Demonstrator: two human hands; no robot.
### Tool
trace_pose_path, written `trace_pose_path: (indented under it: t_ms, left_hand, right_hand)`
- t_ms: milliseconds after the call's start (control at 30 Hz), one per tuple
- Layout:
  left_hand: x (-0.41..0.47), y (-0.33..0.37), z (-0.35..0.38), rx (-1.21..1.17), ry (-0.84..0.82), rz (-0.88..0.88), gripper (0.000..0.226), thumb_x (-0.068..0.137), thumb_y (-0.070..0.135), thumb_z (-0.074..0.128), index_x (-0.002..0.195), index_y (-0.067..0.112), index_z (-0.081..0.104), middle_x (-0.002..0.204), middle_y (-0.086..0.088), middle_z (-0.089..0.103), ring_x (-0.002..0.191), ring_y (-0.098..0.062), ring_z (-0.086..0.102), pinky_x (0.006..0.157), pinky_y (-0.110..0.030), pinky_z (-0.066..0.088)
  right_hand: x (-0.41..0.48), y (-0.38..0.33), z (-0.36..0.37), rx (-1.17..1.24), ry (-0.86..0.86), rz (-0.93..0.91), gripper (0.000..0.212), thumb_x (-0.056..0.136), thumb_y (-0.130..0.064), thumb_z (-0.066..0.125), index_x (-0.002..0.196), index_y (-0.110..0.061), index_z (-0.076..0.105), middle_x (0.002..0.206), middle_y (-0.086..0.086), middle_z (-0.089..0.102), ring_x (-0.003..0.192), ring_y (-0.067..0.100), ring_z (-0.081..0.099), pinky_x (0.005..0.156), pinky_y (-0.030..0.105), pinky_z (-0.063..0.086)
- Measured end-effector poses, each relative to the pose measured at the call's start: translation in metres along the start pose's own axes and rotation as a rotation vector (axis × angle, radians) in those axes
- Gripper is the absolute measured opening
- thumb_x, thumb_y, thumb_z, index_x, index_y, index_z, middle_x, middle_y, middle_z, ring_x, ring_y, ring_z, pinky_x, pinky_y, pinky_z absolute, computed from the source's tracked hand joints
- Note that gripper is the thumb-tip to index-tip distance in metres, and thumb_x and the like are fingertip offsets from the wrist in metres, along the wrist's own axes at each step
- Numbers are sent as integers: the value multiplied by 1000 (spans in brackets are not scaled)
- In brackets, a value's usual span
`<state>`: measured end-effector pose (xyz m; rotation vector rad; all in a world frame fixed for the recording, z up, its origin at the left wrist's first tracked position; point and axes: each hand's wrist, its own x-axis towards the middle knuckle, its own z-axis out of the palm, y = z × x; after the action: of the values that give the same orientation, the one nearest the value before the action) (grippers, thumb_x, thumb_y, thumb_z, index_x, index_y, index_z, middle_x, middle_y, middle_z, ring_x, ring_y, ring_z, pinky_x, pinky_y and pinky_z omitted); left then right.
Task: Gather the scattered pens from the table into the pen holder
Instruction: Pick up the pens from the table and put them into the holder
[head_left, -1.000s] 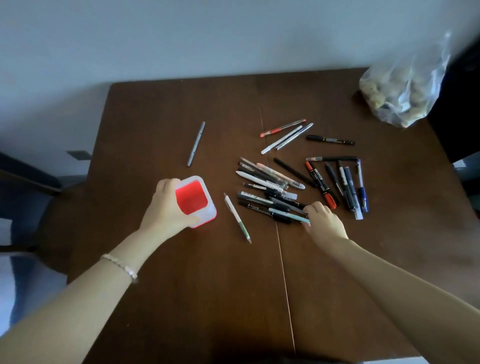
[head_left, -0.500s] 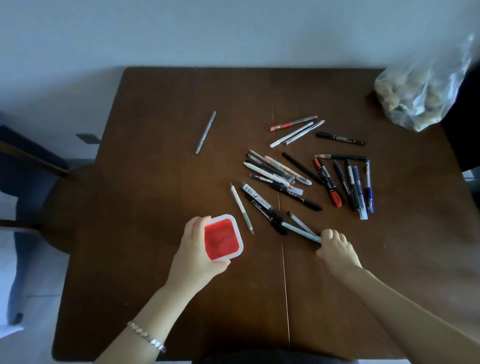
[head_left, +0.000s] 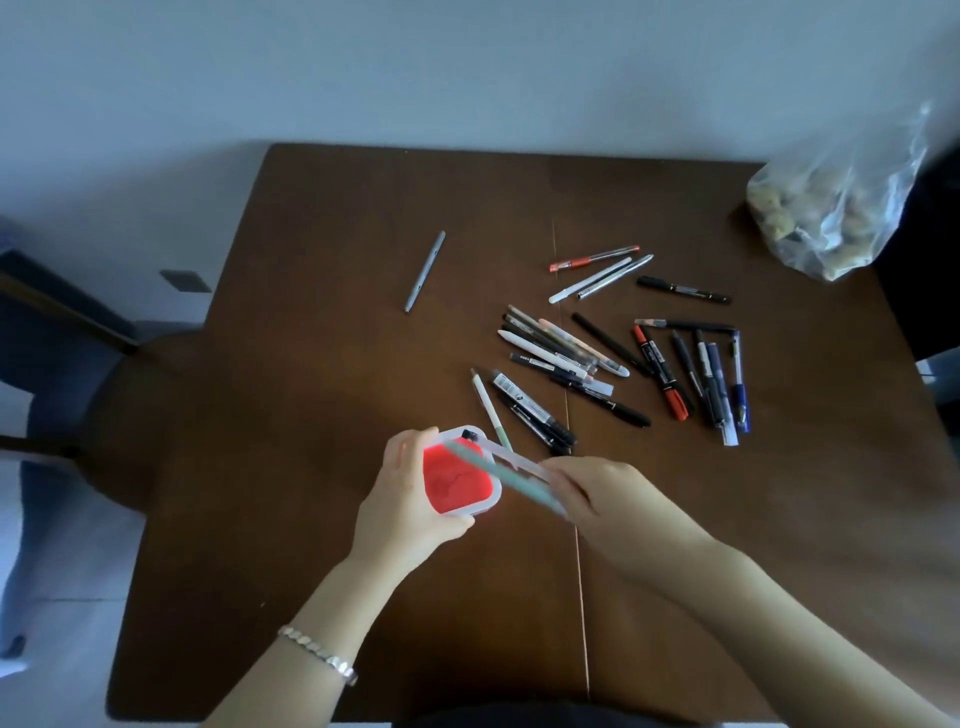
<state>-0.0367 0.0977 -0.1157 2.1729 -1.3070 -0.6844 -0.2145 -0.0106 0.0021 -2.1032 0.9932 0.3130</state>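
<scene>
Right hand (head_left: 597, 493) pinches a pale teal pen (head_left: 498, 475) and a clear one beside it, angling their far ends down over the pen holder (head_left: 460, 480), while the left hand (head_left: 410, 512) wraps round the holder's near side, probably to steady it against tipping as the pens slide in. It is a small square cup, clear-rimmed with a red inside, standing on the brown table (head_left: 311, 467) just before the scattered pens (head_left: 613, 364), with one grey pen (head_left: 425, 271) lying well apart.
</scene>
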Motion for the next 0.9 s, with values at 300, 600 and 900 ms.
trace_pose_path:
  t_ms: [300,600,900]
  left_hand:
    - [3,-2,-1,58,-33,10,91,54,58,76,131,37,33,131,13,40,117,-6,45,79,-21,54]
    - [-2,4,-5,23,-11,-10,91,56,40,83,131,26,34,135,3,40,115,-16,50,80,-28,56]
    - [-2,5,-6,-22,-11,-16,88,56,40,83,128,27,35,134,2,41,112,-17,51,77,-30,58]
  right_hand:
    - [59,-32,33,-241,-45,55,24,94,-12,40,107,-1,57,76,3,37,74,24,50,73,34,44]
    - [40,11,34,180,381,53,16,89,-17,52,94,-16,67,93,-1,66,80,15,57,72,29,48]
    - [90,63,64,-105,257,274,25,92,-10,47,116,-8,54,117,10,57,110,27,51,85,36,46]
